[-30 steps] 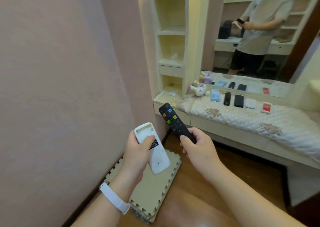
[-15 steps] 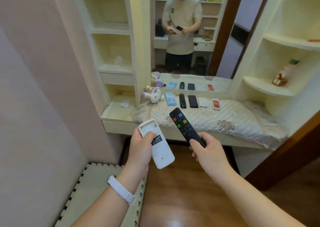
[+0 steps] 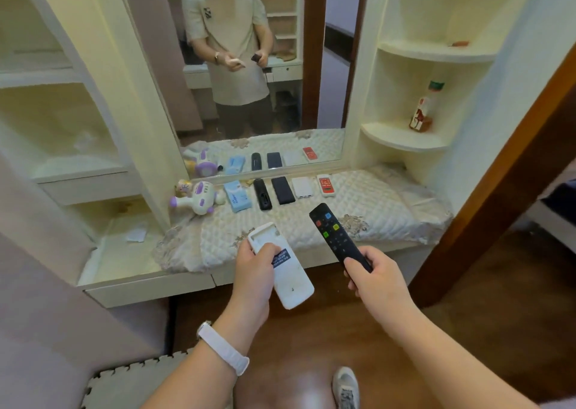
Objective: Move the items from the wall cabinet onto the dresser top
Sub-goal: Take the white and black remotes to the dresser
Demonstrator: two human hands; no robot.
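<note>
- The left hand (image 3: 254, 273) grips a white remote (image 3: 282, 266) back side up; its thumb covers part of a dark label whose print is too small to read.
- The right hand (image 3: 375, 279) is closed around the lower end of a black remote (image 3: 338, 237) with coloured buttons, hiding that end.
- Both remotes hang just in front of the dresser top (image 3: 374, 209), above its front edge.
- On its quilted cover (image 3: 358, 190), a toy (image 3: 199, 198), a blue pack (image 3: 238, 196), and several other flat items lie in a row.
- A bottle (image 3: 424, 109) stands on the right corner shelf (image 3: 402, 139).
</note>
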